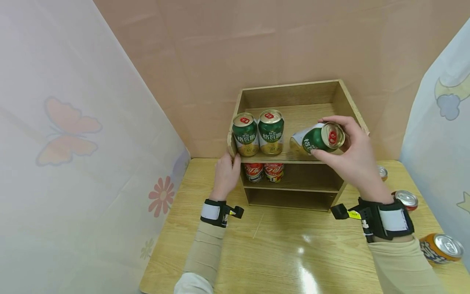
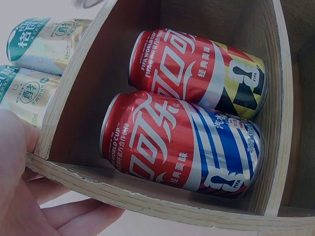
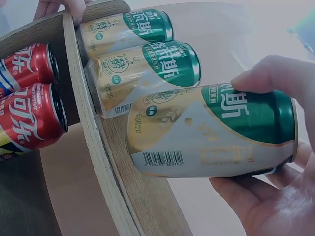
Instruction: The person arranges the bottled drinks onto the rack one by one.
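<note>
My right hand (image 1: 350, 151) grips a green, white and gold drink can (image 1: 317, 138), tilted with its top toward me, over the right part of the top shelf (image 1: 304, 112). Two matching cans, a left one (image 1: 245, 134) and a right one (image 1: 271, 132), stand side by side at that shelf's left end. My left hand (image 1: 225, 174) holds the left side edge of the wooden shelf unit (image 1: 290, 161), its thumb at the front and its fingers round the outer side. Below, on the middle shelf, stand two red cola cans (image 2: 182, 145), seen closely in the left wrist view.
Along the table's right side stand an orange can (image 1: 440, 248), a red can (image 1: 405, 199) and another can (image 1: 383, 173) partly behind my right arm. A bottom compartment (image 1: 290, 199) lies under the cola cans. Printed white sheets (image 1: 73, 204) flank the wooden table (image 1: 279, 249).
</note>
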Tool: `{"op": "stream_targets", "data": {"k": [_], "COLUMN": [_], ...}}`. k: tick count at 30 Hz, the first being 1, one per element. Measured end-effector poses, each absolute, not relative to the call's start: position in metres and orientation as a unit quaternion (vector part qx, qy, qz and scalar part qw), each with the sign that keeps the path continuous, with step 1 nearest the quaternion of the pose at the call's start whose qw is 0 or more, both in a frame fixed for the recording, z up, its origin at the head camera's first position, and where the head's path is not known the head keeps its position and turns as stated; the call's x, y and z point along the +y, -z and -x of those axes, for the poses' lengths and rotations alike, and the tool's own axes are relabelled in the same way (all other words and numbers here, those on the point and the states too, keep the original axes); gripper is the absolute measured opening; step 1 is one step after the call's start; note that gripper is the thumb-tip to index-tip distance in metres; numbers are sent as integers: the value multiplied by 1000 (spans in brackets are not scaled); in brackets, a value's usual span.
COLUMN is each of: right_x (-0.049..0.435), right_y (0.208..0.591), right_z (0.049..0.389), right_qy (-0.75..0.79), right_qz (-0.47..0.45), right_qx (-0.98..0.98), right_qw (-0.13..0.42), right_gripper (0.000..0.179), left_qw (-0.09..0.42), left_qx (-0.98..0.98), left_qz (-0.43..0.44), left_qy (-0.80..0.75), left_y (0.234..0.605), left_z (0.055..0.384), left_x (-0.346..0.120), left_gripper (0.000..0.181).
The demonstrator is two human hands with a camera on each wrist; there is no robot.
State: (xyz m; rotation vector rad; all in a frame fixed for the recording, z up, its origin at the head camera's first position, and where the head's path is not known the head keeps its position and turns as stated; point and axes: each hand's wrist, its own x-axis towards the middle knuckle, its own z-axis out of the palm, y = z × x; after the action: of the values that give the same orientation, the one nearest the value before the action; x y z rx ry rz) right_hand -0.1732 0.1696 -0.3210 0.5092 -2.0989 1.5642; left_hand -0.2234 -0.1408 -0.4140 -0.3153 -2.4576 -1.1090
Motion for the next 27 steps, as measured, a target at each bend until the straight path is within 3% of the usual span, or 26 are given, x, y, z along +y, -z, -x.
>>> {"op": "stream_targets", "data": {"k": [13, 27], "right_x": [165, 163], "right_y": [319, 312], "right_z": [194, 209], "right_qy": [-541, -546], "right_qz": [-176, -191], "right_qx": [-799, -803], "right_qw": [194, 145], "right_gripper": [83, 77], "left_qw": [220, 212], "left_qx": [-884, -884], "left_qz": [119, 119], "left_qy": [395, 399], "left_y": [414, 414], "left_z": [224, 224], "left_x": [-142, -141], "left_gripper": [21, 22]}}
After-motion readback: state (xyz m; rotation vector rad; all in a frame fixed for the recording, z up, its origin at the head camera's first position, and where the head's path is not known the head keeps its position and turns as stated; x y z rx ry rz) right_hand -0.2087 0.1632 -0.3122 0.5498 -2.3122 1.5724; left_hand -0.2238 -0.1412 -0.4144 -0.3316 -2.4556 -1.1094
